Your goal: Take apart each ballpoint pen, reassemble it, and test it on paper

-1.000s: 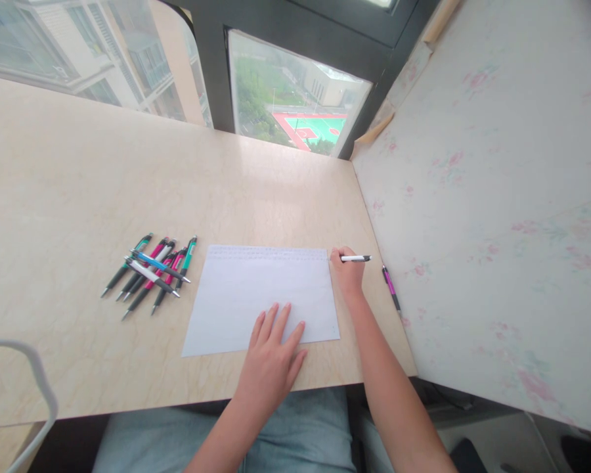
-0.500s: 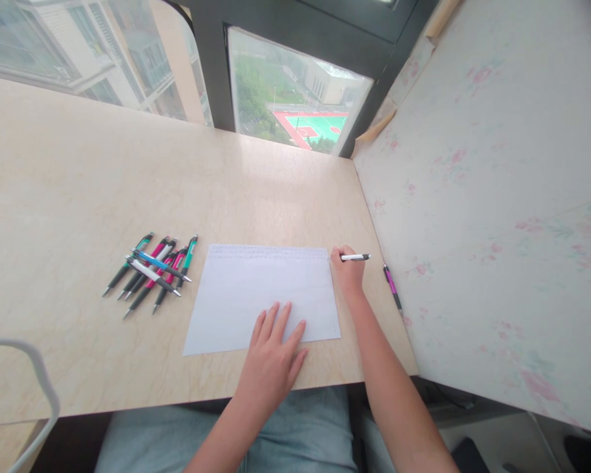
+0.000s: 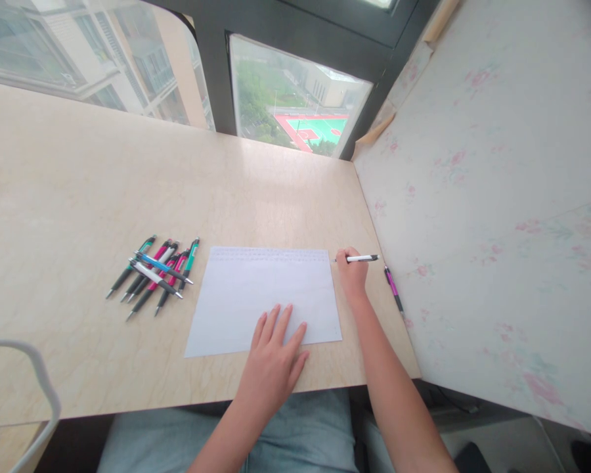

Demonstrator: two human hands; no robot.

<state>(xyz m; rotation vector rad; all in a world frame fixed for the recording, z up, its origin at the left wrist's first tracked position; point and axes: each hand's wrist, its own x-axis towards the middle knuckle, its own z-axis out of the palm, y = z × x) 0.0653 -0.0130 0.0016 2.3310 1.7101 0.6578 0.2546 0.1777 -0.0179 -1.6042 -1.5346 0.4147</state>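
Our right hand point(image 3: 352, 274) is closed around a white pen point(image 3: 359, 258), pinched between thumb and fingers, with the barrel lying almost level and its dark clip end pointing toward 3 o'clock; the tip sits just off the upper right corner of the sheet of paper point(image 3: 256, 289), and we cannot tell whether it touches the desk point(image 3: 128, 184). Our left hand point(image 3: 276, 358) lies flat and open, fingers spread a little, palm down on the near edge of the paper at about 6 o'clock from its middle, holding nothing. The paper lies square in front of us near the front edge of the desk, with a faint row of marks along its far edge. At 9 o'clock from the paper, near but apart, we see a loose heap of pens point(image 3: 155, 271) in pink, green, blue and white, crossing one another. At 3 o'clock from our right hand, a single pink pen point(image 3: 393, 288) lies close along the floral wall panel point(image 3: 497, 197). At 12 o'clock, beyond the desk, a window point(image 3: 295, 98) looks out.
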